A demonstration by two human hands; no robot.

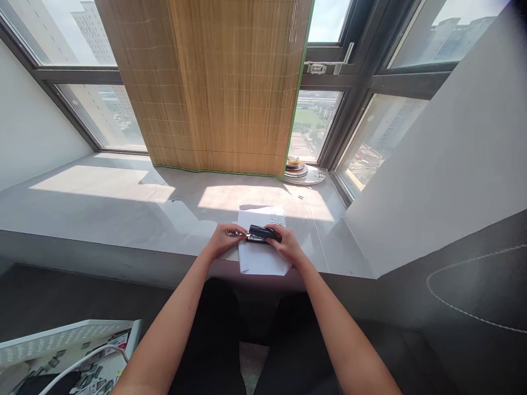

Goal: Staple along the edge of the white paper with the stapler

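Observation:
A black stapler (258,233) lies level over the white sheets of paper (263,261) on the window sill. My right hand (284,241) is closed around its right end, thumb and fingers on either side. At the stapler's left end, my left hand (226,238) has its fingertips pinched together, close to or touching the tip; whether something small is between them is too small to make out. Writing or print shows on the paper's upper right corner. The sheets reach slightly past the front edge of the sill.
The pale sill (102,200) runs below a bamboo blind (230,99). Stacked plates (302,174) stand in the far right corner. Tiny dark pieces, perhaps staples (300,197), lie on the sill. At lower left is a white basket (69,336) with a cable and assorted items.

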